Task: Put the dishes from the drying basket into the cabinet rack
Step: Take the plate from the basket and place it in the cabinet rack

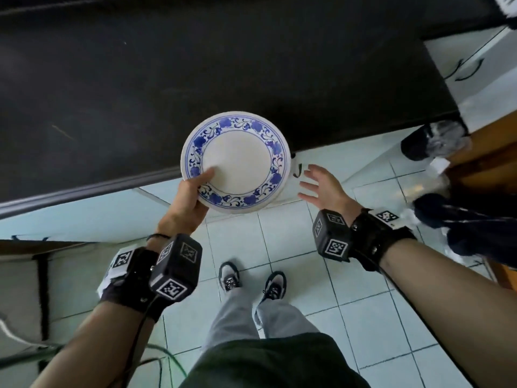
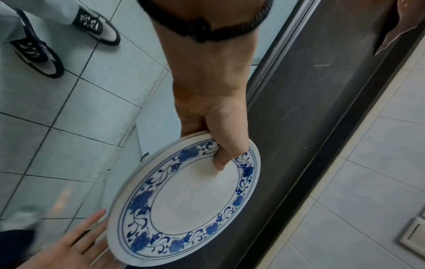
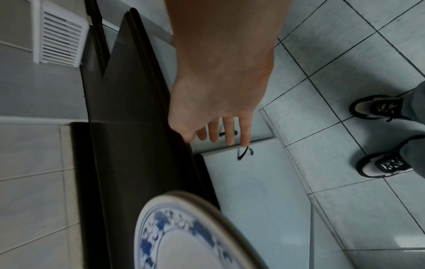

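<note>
A white plate [image 1: 237,161] with a blue floral rim is held face up over the front edge of the dark countertop [image 1: 167,79]. My left hand [image 1: 193,191] grips its near left rim, thumb on top and fingers underneath; the left wrist view shows the plate [image 2: 188,203] with the thumb across its rim. My right hand [image 1: 321,183] hovers just right of the plate with fingers spread and holds nothing. In the right wrist view the right hand [image 3: 220,131] hangs above a pale cabinet door [image 3: 253,191] with a dark handle [image 3: 243,152], and the plate [image 3: 184,236] sits at the bottom.
Pale cabinet doors [image 1: 84,211] run below the countertop. A white cabinet with dark handles [image 1: 472,65] stands at the far right, beside a wooden surface [image 1: 492,161] holding dark bundled items [image 1: 433,141]. My feet [image 1: 251,281] stand on the tiled floor; cables [image 1: 156,357] trail at lower left.
</note>
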